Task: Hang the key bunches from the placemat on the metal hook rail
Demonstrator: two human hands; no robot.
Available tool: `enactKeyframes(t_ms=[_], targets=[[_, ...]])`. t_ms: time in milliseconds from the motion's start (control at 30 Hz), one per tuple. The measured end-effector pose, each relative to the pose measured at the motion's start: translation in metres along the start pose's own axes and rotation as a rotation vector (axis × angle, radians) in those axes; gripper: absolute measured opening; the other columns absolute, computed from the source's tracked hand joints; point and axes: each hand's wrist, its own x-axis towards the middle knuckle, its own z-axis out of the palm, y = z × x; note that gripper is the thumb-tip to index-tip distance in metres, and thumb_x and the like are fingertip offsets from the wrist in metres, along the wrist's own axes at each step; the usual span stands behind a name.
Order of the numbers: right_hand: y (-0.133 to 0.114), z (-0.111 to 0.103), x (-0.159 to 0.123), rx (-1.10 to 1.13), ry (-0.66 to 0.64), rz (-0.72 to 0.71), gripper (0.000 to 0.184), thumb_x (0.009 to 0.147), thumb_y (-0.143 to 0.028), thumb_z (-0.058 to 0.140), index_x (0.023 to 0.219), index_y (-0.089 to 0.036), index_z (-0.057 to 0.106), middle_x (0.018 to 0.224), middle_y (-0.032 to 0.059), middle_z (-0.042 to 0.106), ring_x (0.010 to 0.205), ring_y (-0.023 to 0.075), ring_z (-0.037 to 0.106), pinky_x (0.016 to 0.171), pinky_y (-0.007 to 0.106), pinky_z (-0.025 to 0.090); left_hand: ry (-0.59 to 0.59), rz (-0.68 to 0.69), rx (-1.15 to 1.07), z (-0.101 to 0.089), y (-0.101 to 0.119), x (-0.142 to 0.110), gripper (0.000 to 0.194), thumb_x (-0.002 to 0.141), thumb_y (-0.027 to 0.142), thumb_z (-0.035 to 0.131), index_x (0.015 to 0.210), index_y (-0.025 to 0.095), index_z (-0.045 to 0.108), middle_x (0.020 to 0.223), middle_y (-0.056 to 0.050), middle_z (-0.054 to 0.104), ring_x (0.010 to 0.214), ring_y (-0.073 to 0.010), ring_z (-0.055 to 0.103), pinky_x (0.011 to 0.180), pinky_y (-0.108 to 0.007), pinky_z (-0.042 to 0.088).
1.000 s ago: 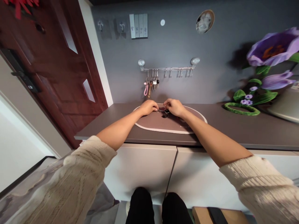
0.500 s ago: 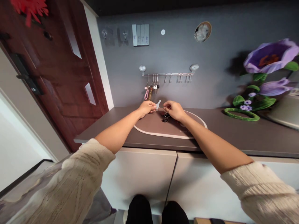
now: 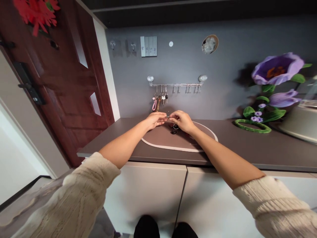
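Observation:
Between the fingertips of my two hands is a small metal key (image 3: 167, 116), mostly covered by the fingers. My left hand (image 3: 156, 120) pinches it from the left, thumb against the fingers. From the other side, the fingers of my right hand (image 3: 182, 121) are closed on its end. Below the hands, a dark mat with a pale rim (image 3: 170, 149) lies on the counter. Small dark round items (image 3: 174, 132) rest on it beside my right hand; their kind is unclear. Behind the hands, several keys and a pink strap (image 3: 154, 104) hang from a clear hook rail (image 3: 177, 85).
On the right stand purple fabric flowers (image 3: 274, 71) with a green ring base, next to a pale rounded object (image 3: 298, 120). A switch panel (image 3: 149, 46) is on the grey wall. The dark red door (image 3: 58, 89) is at left. White cabinet doors (image 3: 148, 188) stand below the counter.
My right hand has moved left to meet my left hand at the key. The key, raised and visible before, is now tipped down and mostly covered. The view has tilted up slightly.

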Motion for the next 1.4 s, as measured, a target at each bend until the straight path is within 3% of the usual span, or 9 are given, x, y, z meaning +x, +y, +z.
enactKeyframes(t_ms=[233,500,700,933,1233,1400], targets=[[-0.001,0.0,0.0,-0.005,0.05,-0.003,0.008,0.077,-0.024,0.054,0.077,-0.019,0.06,0.08,0.004,0.059,0.074,0.0136,0.052,0.072,0.024,0.04,-0.052,-0.001,0.023,-0.001,-0.001,-0.001,0.018,0.07,0.01,0.059,0.088,0.016,0.06,0.074,-0.004,0.066,0.067,-0.0098,0.062,0.067,-0.024,0.045],[0.001,0.001,0.0,0.124,0.108,0.078,0.016,0.076,-0.031,0.051,0.075,-0.017,0.057,0.076,0.0028,0.06,0.069,0.0125,0.052,0.068,0.025,0.04,-0.094,-0.026,0.025,0.004,0.001,-0.003,0.013,0.074,0.019,0.057,0.084,0.012,0.06,0.075,-0.008,0.068,0.069,-0.0121,0.063,0.067,-0.024,0.046],[0.008,-0.001,0.002,0.171,0.129,0.083,0.019,0.076,-0.034,0.048,0.074,-0.016,0.055,0.074,0.0034,0.06,0.069,0.0137,0.053,0.068,0.027,0.04,-0.166,-0.019,0.059,0.007,-0.002,-0.004,0.021,0.071,0.027,0.062,0.086,0.012,0.06,0.085,-0.01,0.068,0.069,-0.0119,0.062,0.064,-0.023,0.045],[0.014,-0.002,0.006,0.256,0.183,0.139,0.022,0.074,-0.037,0.048,0.075,-0.016,0.055,0.075,0.0031,0.06,0.07,0.014,0.053,0.071,0.029,0.04,-0.165,0.032,0.132,0.01,-0.003,-0.005,0.025,0.069,0.029,0.063,0.086,0.012,0.06,0.087,-0.01,0.067,0.067,-0.0093,0.06,0.062,-0.021,0.045],[0.015,-0.02,0.04,0.323,0.268,0.225,0.019,0.069,-0.033,0.052,0.071,-0.014,0.057,0.068,0.0021,0.059,0.063,0.0114,0.049,0.064,0.025,0.039,-0.013,0.31,0.485,0.014,-0.008,-0.001,0.016,0.075,0.023,0.049,0.077,0.01,0.059,0.072,-0.007,0.066,0.054,-0.0067,0.053,0.053,-0.019,0.041],[0.011,-0.032,0.073,0.411,0.323,0.37,0.012,0.067,-0.025,0.053,0.068,-0.013,0.057,0.061,0.0005,0.056,0.055,0.0083,0.048,0.055,0.021,0.04,0.002,0.454,0.75,0.011,-0.013,0.003,0.02,0.075,0.025,0.046,0.071,0.011,0.061,0.068,-0.004,0.065,0.049,-0.0075,0.052,0.052,-0.02,0.041]])
